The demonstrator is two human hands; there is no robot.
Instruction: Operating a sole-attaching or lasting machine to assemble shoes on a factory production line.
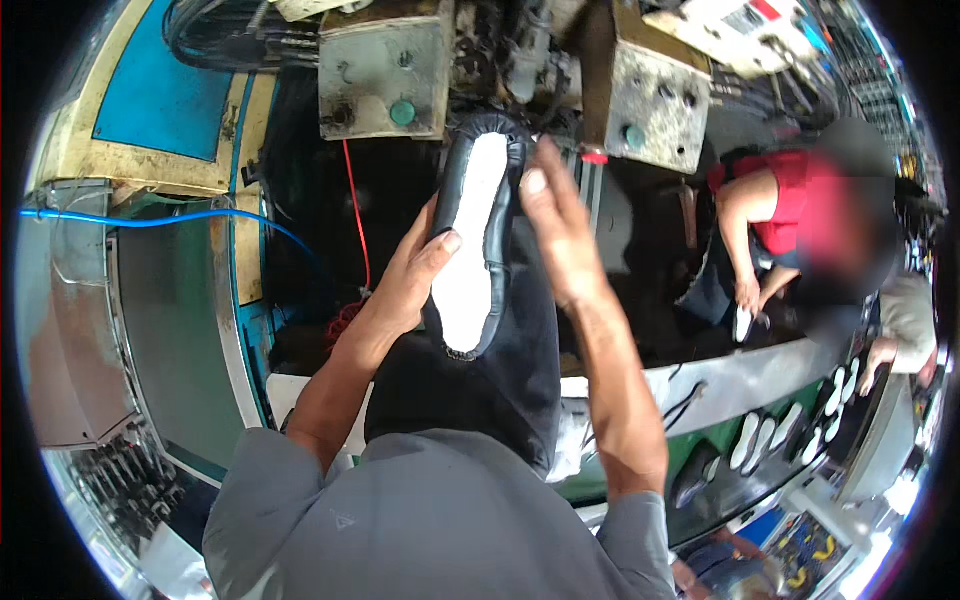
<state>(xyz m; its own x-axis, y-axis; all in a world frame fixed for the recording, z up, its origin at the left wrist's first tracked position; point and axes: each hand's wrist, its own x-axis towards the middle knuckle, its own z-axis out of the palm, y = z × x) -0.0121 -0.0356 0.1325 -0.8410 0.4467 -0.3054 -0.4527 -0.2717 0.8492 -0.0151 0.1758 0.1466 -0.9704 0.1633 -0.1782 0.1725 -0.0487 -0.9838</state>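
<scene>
A black shoe upper with a white insole board is held bottom up in front of me, its rounded, pleated end pointing away toward the machine. My left hand is closed around its left side, thumb pressed on the white board and the other fingers hidden beneath. Beside the far right edge of the shoe, my right hand has its thumb and a finger stretched out, somewhat smeared by motion. Whether it touches the shoe's edge I cannot tell.
Two grimy control boxes with green buttons, one left and one right, flank the machine ahead. A red coiled cord hangs at left. Rightward, a person in red handles a shoe; several shoes lie on a green conveyor.
</scene>
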